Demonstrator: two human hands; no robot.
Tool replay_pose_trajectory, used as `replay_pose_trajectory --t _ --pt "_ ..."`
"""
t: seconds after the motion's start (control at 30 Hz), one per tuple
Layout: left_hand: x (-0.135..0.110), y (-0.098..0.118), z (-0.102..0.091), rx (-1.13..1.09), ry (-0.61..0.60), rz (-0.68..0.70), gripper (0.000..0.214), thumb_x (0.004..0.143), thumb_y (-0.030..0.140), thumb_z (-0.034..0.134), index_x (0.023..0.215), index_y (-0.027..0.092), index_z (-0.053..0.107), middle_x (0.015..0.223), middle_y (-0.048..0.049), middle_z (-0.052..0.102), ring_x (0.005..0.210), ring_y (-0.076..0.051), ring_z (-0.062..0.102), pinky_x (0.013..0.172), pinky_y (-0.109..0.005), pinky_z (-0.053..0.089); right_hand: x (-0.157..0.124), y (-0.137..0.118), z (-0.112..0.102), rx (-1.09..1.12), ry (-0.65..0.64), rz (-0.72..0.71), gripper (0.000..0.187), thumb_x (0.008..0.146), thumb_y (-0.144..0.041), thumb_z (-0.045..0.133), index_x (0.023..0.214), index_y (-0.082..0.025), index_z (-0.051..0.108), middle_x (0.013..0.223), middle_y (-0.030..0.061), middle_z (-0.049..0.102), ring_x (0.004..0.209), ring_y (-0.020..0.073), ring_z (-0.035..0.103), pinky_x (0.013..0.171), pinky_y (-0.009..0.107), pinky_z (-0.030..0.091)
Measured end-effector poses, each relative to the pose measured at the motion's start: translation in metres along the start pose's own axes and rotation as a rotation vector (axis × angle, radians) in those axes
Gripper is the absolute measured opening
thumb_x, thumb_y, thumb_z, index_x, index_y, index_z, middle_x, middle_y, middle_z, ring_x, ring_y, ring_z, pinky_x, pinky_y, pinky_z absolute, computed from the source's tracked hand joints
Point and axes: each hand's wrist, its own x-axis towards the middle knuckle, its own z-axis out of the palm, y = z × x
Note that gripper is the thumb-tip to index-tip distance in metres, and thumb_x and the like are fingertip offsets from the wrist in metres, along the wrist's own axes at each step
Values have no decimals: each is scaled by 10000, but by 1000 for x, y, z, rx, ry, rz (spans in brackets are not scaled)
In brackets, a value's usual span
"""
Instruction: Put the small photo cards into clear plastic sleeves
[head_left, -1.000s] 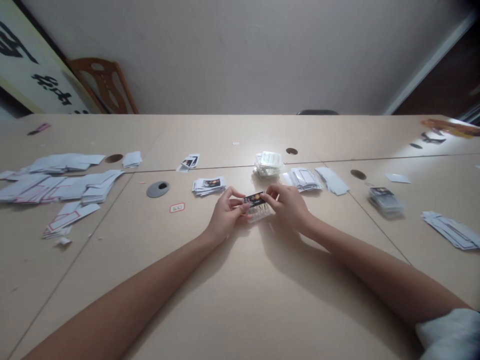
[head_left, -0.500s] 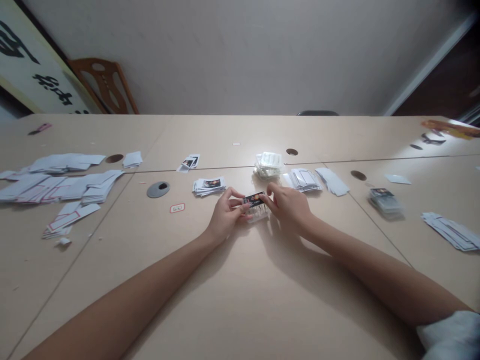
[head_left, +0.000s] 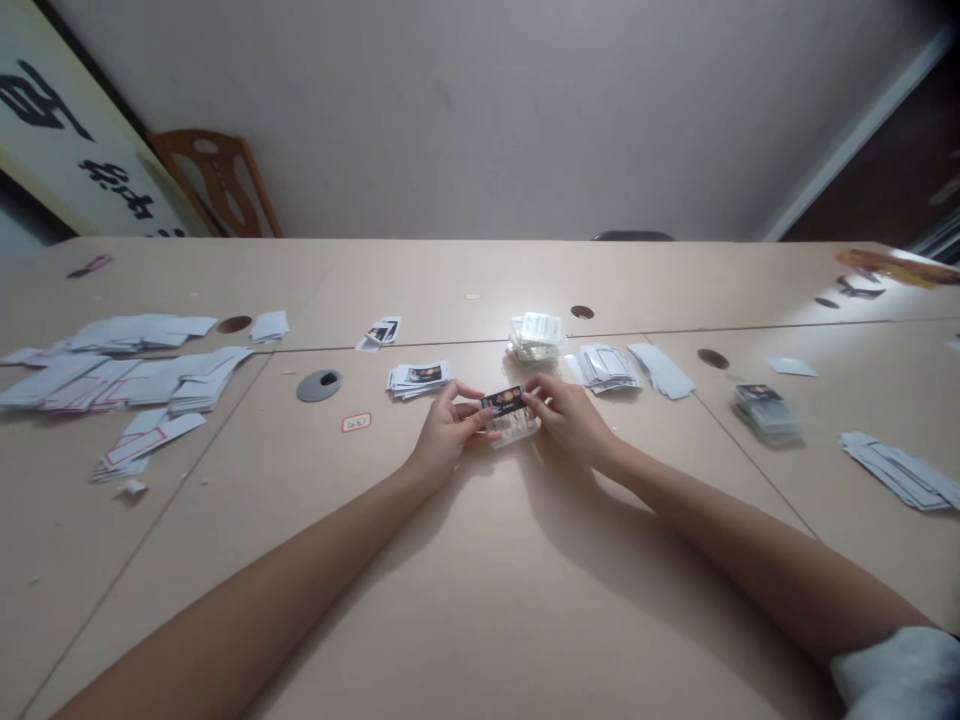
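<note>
A small clear plastic box [head_left: 514, 430] with a black printed label [head_left: 504, 402] along its upper part is held between my two hands, just above the table. My left hand [head_left: 448, 430] grips its left side, thumb on the front. At the right edge, my right hand [head_left: 566, 412] pinches the label's corner with thumb and fingers. What lies inside the box is too small to make out. Left of my left hand is a pile of printed cards [head_left: 418, 378]. Behind the hands stands a stack of clear boxes [head_left: 535, 337].
White card piles [head_left: 606, 368] lie right of the box stack. Farther right is a stack of labelled boxes [head_left: 768, 414]. Many paper cards [head_left: 127, 375] spread over the left side. A grey cable cover [head_left: 319, 385] and a red-bordered sticker [head_left: 356, 422] lie left of centre.
My right hand's fingers have come down from a raised position onto the label's right end. The box now faces me a little more fully. The view has tilted slightly upward.
</note>
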Motion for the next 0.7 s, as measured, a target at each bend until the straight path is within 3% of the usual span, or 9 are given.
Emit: replay_pose_trajectory --t 0.27,0.37,0.53,0.7 --pt "5 -5 -6 -10 33 30 497 631 374 830 896 185 455 853 -51 727 703 -151 697 661 -282 586 0 0 4 128 -46 -3 163 889 -263 497 974 -192 616 811 29 670 681 166 611 628 288 448" --pt "5 -4 -4 -27 45 47 498 629 373 830 887 187 447 848 -45 723 734 -160 702 676 -276 576 -5 -1 17 113 -1 -22 315 902 -360 508 1158 -196 588 911 63 685 734 187 640 651 310 486" --pt "4 -2 -4 -4 7 81 474 657 361 813 916 185 457 829 -35 708 701 -152 692 625 -234 539 -10 -2 40 -80 137 -99 748 753 -551 670 1380 -230 419 1297 137 562 1145 314 561 877 422 486" --pt "7 -1 -7 54 -51 78 482 674 375 801 953 184 457 906 -64 710 696 -150 687 610 -239 538 -5 -2 41 -118 172 -114 745 761 -560 648 1374 -207 415 1253 134 560 1105 293 569 859 410 498"
